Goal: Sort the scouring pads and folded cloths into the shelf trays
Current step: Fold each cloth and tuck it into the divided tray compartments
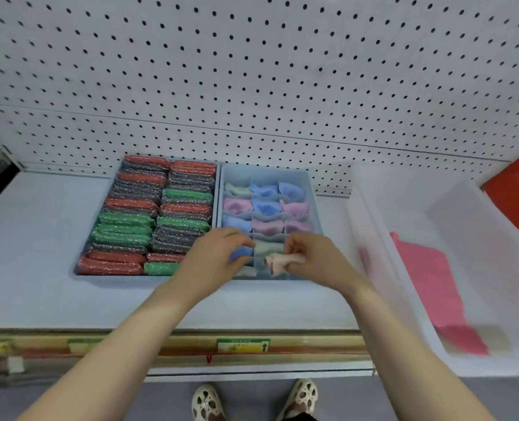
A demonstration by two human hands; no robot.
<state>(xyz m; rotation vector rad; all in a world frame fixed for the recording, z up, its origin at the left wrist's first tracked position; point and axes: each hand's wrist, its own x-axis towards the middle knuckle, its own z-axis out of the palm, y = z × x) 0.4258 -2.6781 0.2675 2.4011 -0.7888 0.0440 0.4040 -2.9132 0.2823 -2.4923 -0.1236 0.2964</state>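
Pinching a folded pink cloth (pixel 278 262), right hand (pixel 308 258) hovers over divided tray (pixel 313 189); left hand (pixel 218 253) spread.

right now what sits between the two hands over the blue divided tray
In the head view, a pale green folded cloth in its compartment lies between the left hand and the right hand, which grips a rolled peach cloth.

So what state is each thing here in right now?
Pad tray: packed full with pads.
Cloth tray: most cells filled.
Pink cloth: folded, held over a front cell.
Right hand: grips the pink cloth.
Left hand: fingers curled at the tray.
Bin: holds a loose pink sheet.
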